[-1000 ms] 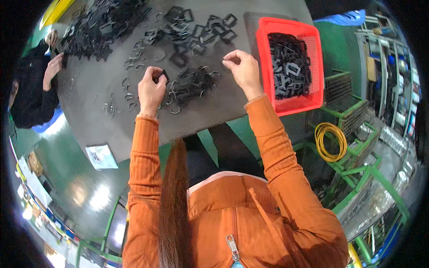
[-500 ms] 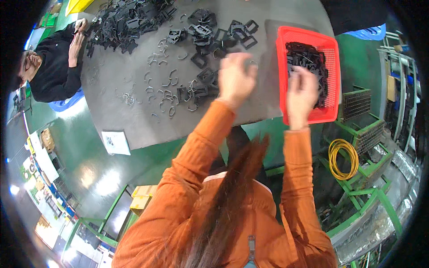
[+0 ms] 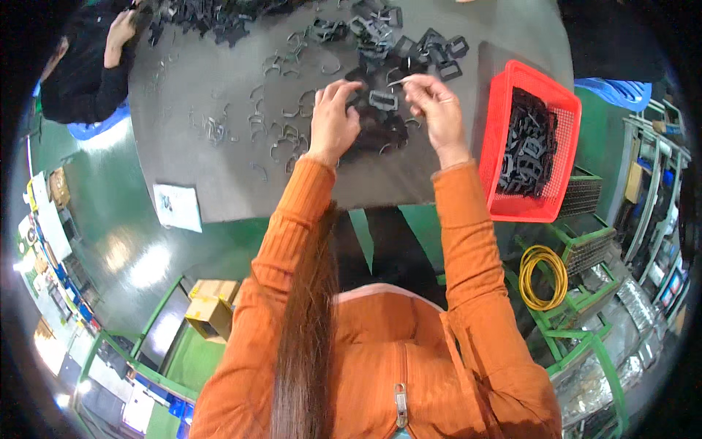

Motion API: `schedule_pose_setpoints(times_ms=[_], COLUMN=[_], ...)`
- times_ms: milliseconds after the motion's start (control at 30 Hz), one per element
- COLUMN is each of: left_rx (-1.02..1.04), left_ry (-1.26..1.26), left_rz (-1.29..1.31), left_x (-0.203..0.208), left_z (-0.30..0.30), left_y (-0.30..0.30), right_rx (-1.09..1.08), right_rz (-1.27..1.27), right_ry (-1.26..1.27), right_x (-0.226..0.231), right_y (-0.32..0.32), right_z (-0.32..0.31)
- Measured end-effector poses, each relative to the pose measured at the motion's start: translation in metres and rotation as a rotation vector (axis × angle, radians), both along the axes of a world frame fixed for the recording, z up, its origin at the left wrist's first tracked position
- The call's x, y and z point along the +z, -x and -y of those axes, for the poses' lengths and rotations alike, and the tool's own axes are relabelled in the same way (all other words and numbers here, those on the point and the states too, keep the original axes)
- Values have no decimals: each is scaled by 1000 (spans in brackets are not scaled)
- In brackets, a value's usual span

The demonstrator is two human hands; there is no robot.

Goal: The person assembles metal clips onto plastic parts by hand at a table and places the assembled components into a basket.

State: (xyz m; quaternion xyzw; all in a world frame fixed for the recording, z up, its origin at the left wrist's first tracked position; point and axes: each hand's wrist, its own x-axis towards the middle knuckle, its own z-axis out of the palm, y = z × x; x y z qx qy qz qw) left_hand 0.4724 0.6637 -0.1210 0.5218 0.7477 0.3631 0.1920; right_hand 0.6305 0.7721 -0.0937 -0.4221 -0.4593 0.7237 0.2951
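Note:
My right hand (image 3: 440,117) pinches a thin, pale curved clip (image 3: 398,82) between thumb and fingertips. To its left, my left hand (image 3: 334,123) has curled fingers and a bent thumb around the near end of a black rectangular frame (image 3: 382,100); its exact contact is partly hidden. Both hands are over the grey table (image 3: 234,175). Below the frame lie more dark frames (image 3: 376,135), partly in shadow. Loose curved clips (image 3: 289,135) are scattered left of my left hand. Beyond my hands is a cluster of black frames (image 3: 435,51).
At the right edge of the table stands a red basket (image 3: 499,132) holding many black parts (image 3: 528,146). A heap of black pieces (image 3: 212,18) lies at the far left, beside another person's hand (image 3: 121,29). A white packet (image 3: 178,207) lies at the near left edge.
My right hand has moved left from over the red basket and now holds a clip. My left hand has shifted left and nearer. The view has shifted too.

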Motion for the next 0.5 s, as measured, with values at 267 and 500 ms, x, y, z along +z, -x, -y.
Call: schedule_pose_setpoints(times_ms=[267,500], left_rx=[10,166], left_ry=[23,-69], left_rz=[-62,115], left_x=[-8,15], left_z=[-25,-21], left_y=[-24,7], right_rx=[-2,95], right_rz=[641,608], right_ry=[-365,-592], right_x=[-28,-36], right_y=[-27,-10], right_z=[-1,11])
